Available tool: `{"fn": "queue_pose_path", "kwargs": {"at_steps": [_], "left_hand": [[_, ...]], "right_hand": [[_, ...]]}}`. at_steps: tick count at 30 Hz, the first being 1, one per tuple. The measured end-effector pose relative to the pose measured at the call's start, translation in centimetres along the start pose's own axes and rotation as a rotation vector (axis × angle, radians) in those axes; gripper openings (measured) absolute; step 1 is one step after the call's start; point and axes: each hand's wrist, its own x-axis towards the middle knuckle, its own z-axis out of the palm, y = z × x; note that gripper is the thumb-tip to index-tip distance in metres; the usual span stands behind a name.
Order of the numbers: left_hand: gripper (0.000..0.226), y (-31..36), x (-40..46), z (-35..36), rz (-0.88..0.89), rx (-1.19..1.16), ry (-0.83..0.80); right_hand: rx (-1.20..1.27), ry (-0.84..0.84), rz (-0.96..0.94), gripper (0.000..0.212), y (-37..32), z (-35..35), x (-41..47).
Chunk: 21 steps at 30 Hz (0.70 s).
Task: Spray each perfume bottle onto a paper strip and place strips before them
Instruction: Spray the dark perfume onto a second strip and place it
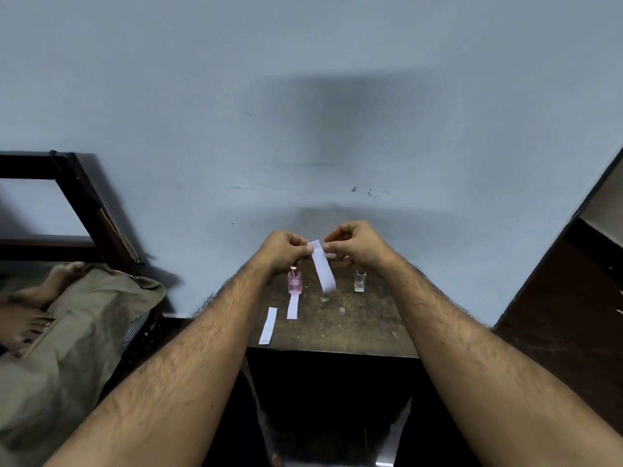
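Observation:
A pink perfume bottle (294, 282) stands upright on a small dark table (367, 318), with a white paper strip (293, 305) lying just in front of it. A clear bottle (360, 281) stands to its right. Another strip (268, 325) lies near the table's front left edge. Above the table, my left hand (282, 249) and my right hand (357, 244) both pinch the top end of a third white strip (323, 266), which hangs down between the bottles. A small cap (342, 311) lies on the table.
A blue-grey wall rises right behind the table. A dark wooden frame (81, 193) leans at the left, above a person's feet (30, 308) on an olive cloth (67, 348). Dark furniture (573, 281) stands at the right.

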Motion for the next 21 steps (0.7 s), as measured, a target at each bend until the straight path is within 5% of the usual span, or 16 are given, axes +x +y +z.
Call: {"fn": "queue_pose_path", "kwargs": {"at_steps": [10,21], "left_hand": [[0.016,3.8,-1.8,-1.5,0.102,0.037,0.078],[0.012,6.3,-3.1,-2.5,0.146,0.005,0.086]], "right_hand": [[0.026,0.055,-0.064,0.024,-3.2,-0.4,-1.4],[0.319,0.113,-0.075,0.012,-5.8,-2.5,-2.7]]}}
